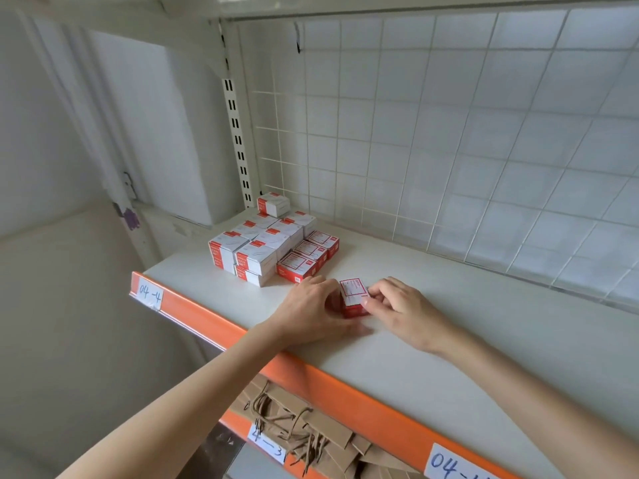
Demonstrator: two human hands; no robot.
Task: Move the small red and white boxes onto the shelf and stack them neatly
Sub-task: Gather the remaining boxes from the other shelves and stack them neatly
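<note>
Near the front edge of the white shelf (432,347), both hands meet around one small red and white box (353,298). The left hand (311,307) comes in from the lower left with its fingers curled against the box's left side, its heel resting on the shelf surface just behind the orange front strip (345,395). The right hand (397,305) reaches from the right, its fingertips and thumb pinching the box's right edge and top corner, the remaining fingers bent. Between them the box stands on the shelf, its white label with red border facing up and its red sides showing below; whether a second box sits under it I cannot tell. Just behind and to the left, touching nothing of the hands, lies the stack of boxes (269,243): white-topped boxes with red ends piled in two layers at the back left corner, one more perched on top at the rear, and a row of three red-sided boxes (307,255) lying along its right side. Handwritten tags (150,293) reading 04-4 are stuck on the orange strip. Below the shelf, brown paper bags (311,433) with cord handles lie on a lower level.
</note>
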